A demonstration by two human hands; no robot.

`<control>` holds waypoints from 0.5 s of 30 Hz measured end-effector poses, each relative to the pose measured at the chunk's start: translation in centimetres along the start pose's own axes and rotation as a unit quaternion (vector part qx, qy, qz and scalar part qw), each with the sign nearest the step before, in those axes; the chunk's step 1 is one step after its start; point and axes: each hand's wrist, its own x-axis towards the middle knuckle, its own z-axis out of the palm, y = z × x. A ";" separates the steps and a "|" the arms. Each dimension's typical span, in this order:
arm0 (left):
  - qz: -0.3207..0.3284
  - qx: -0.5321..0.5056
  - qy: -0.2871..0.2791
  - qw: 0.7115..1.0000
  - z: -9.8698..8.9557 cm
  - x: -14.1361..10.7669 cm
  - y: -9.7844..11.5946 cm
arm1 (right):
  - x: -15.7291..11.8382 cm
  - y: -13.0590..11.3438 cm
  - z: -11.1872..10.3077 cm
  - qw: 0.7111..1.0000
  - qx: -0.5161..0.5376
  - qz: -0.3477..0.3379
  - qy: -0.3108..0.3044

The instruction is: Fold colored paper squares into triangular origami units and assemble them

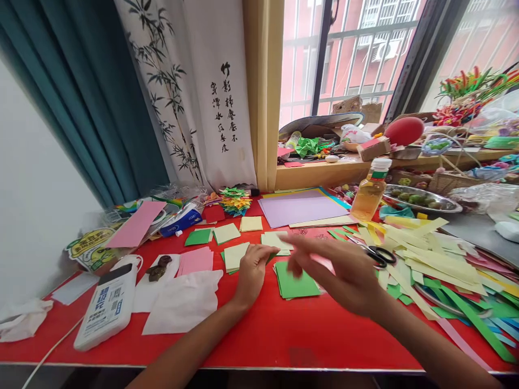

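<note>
Several stacks of square paper lie on the red table. My left hand rests between a pale yellow stack and a green stack; its fingers are bent together at the edge of a small green piece, and what they grip is mostly hidden. Over the right side of the green stack hovers my right hand, fingers apart and partly blurred, with nothing seen in it. Behind both hands sits another pale yellow stack. A pink stack is to the left.
Black-handled scissors and paper strips lie at the right. A bottle of amber liquid stands behind them, near large purple sheets. At left are white tissue and a white packet-like object with a cable.
</note>
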 end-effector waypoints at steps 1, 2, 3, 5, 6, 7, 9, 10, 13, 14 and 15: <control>0.004 0.002 0.003 1.000 -0.1 0.0 0.1 | 0.5 1.7 0.6 0.999 -0.013 0.039 0.013; 0.005 0.004 0.007 1.000 -0.2 0.0 0.2 | 0.8 3.3 1.3 0.996 -0.025 0.085 0.015; 0.002 0.005 0.013 1.000 -0.3 0.0 0.2 | 0.9 4.9 2.0 0.991 -0.030 0.131 0.002; -0.012 0.002 0.031 0.999 -0.4 0.1 0.2 | 0.6 7.5 3.4 0.978 -0.007 0.198 -0.063; -0.020 0.002 0.042 0.999 -0.4 0.2 0.2 | 0.3 8.4 4.0 0.968 0.032 0.220 -0.118; -0.026 0.003 0.051 0.998 -0.5 0.2 0.2 | -0.1 8.9 4.6 0.956 0.074 0.237 -0.154; -0.032 0.004 0.053 0.998 -0.4 0.3 0.1 | -0.7 9.2 5.4 0.936 0.162 0.261 -0.170; -0.030 0.002 0.047 0.998 -0.4 0.3 0.1 | -0.9 9.0 5.6 0.928 0.205 0.269 -0.158; -0.023 -0.006 0.019 1.000 -0.2 0.3 0.0 | -1.0 8.6 6.0 0.906 0.304 0.270 -0.116; -0.024 -0.006 0.009 1.000 -0.1 0.2 -0.1 | -1.0 8.6 6.0 0.903 0.317 0.271 -0.103; -0.026 -0.004 0.000 1.000 0.0 0.2 -0.1 | -1.0 8.7 6.0 0.901 0.323 0.275 -0.090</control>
